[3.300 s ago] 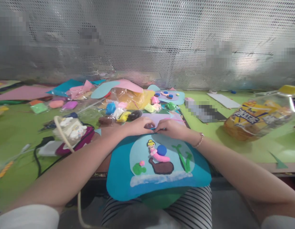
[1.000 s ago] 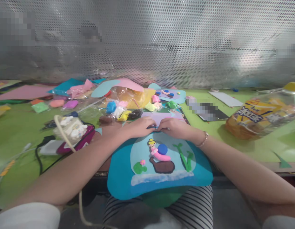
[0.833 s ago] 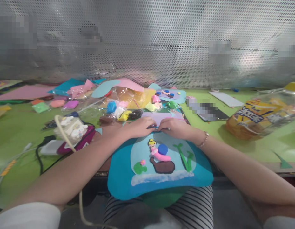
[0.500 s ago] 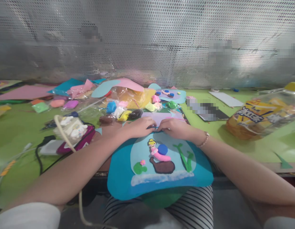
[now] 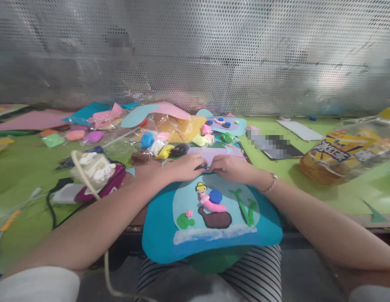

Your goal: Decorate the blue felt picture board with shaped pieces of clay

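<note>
Blue card: overhangs the front of the desk, meets left hand and right hand at its far edge, curled and close together; cannot tell whether pinching it.

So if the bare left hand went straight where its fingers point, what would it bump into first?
Probably the bare right hand: the left hand points toward it at the top edge of the rounded blue card. The hands look so close I can't tell whether they touch.
</note>
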Demonstrator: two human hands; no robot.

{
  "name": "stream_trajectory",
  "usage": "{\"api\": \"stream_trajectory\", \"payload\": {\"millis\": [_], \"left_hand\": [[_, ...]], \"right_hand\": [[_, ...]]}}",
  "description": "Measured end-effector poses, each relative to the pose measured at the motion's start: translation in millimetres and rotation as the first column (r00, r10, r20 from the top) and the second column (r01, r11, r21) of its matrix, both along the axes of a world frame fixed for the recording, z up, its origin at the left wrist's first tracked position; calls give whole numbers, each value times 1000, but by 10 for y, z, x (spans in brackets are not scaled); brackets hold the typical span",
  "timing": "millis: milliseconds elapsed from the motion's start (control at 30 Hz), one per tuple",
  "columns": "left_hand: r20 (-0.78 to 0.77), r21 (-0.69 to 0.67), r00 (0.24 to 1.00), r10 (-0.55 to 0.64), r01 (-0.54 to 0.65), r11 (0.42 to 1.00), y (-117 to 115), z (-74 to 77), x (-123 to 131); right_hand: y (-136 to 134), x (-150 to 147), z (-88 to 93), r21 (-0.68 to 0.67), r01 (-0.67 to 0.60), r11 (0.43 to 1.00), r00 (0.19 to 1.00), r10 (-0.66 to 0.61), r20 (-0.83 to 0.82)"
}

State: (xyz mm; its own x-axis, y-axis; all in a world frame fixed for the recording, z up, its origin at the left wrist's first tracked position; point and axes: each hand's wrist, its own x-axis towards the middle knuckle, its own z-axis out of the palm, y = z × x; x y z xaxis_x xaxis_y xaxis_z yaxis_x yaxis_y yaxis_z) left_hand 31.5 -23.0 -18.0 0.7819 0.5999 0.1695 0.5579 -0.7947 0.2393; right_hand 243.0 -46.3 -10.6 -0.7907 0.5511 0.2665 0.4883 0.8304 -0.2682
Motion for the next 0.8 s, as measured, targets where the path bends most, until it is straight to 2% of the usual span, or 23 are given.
{"api": "stream_trajectory", "payload": {"millis": [567, 800], "left_hand": [[-50, 48, 999, -6, 8, 999, -35, 10, 12], [-76, 59, 997, -14, 18, 998, -46, 26, 14]], "right_hand": [[-57, -24, 94, 9, -51, 999, 994, 49, 98], [-42, -18, 80, 20, -71, 997, 993, 69, 99]]}}
